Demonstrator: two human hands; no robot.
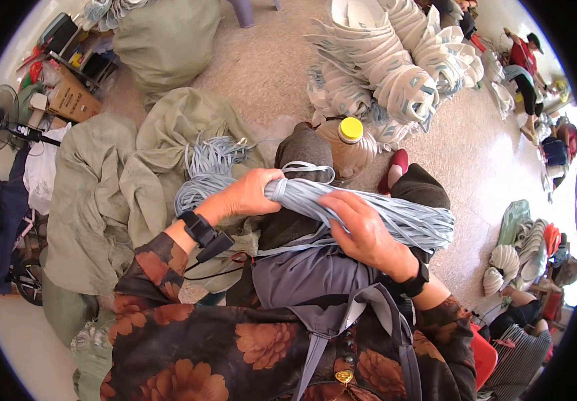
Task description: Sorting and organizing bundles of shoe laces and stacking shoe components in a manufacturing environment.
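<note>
A long bundle of light blue-grey flat cords [412, 220] lies across my lap, its loose end spread over the right knee. My left hand [252, 192] is closed round the bundle's left end, where a wrap of cord binds it. A loop of cord [308, 168] stands out just beyond that grip. My right hand [362, 230] rests on top of the bundle's middle, with its fingers stretched out along the cords. More of the same cords [198, 190] lie in a loose heap to the left, on grey-green cloth sacking.
Grey-green sacking [94, 200] spreads at my left, with a full sack [165, 43] beyond. A container with a yellow lid [351, 130] stands past my knees. Stacked white curved pieces [395, 67] lie farther off. A fan [1, 119] is far left; other people sit at right.
</note>
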